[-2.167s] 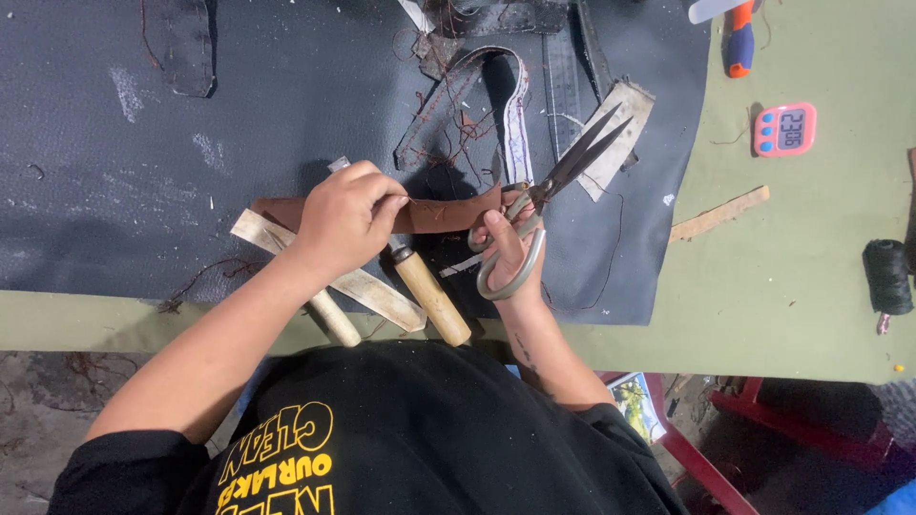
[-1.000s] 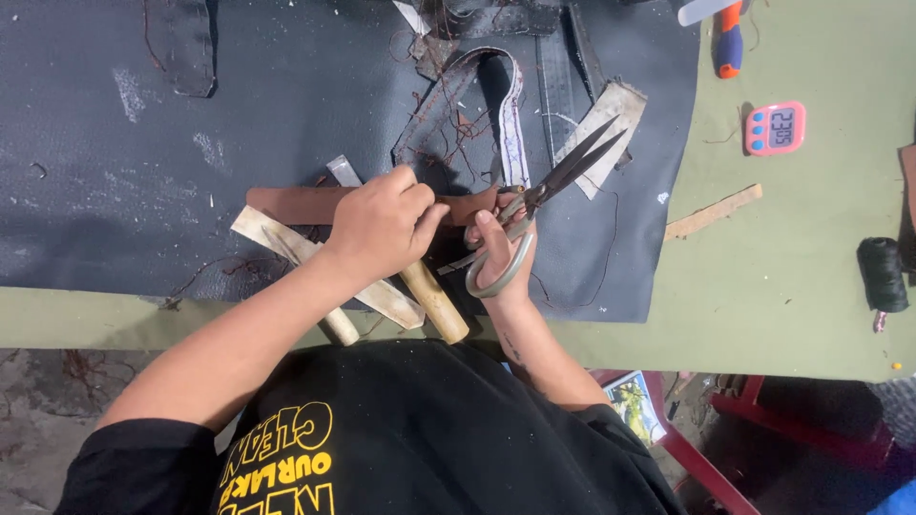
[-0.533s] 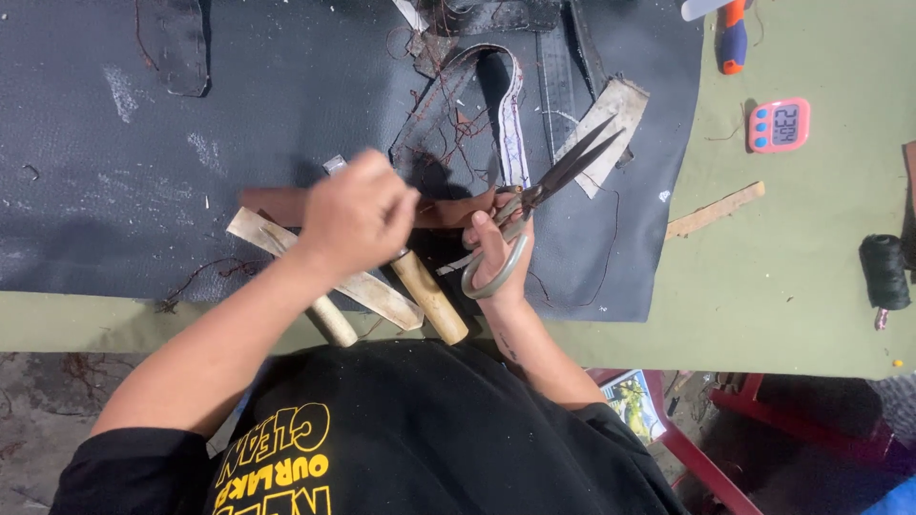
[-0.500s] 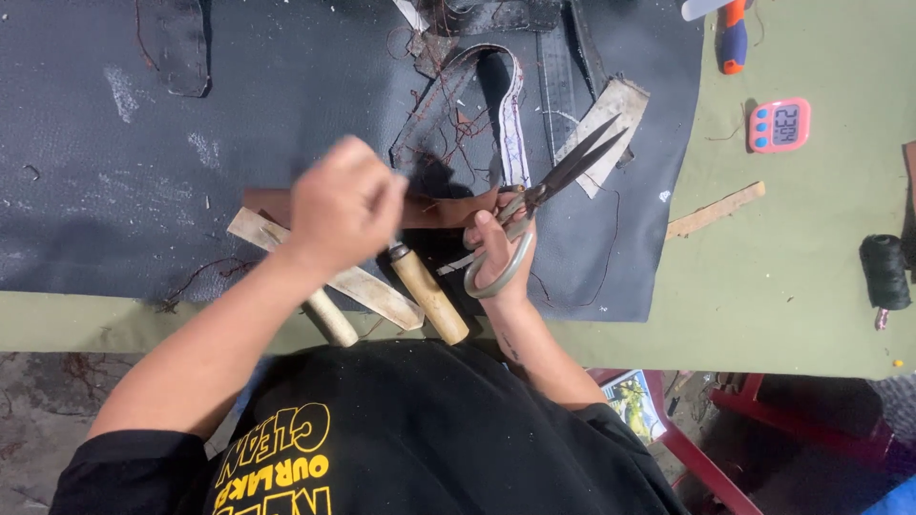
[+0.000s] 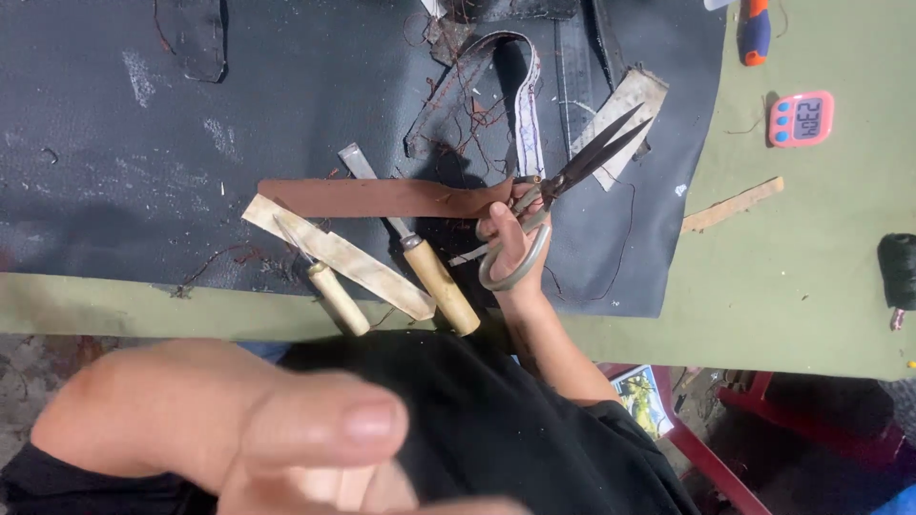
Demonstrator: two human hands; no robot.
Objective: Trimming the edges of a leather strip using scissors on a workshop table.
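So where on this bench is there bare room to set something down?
Free: the dark mat left of the brown leather strip, and green tabletop between timer and thread spool. Crowded: around the scissors, chisels and scraps at centre.

The scissors (image 5: 563, 195) lie on the mat (image 5: 114, 133), right of the leather strip (image 5: 382, 197). 2 chisels (image 5: 434, 277) rest below the strip. The timer (image 5: 800, 118) sits right of the mat.

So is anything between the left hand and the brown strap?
Nothing visible. The left hand is up near the camera; the strap lies bare, with the right hand and scissors at its right end.
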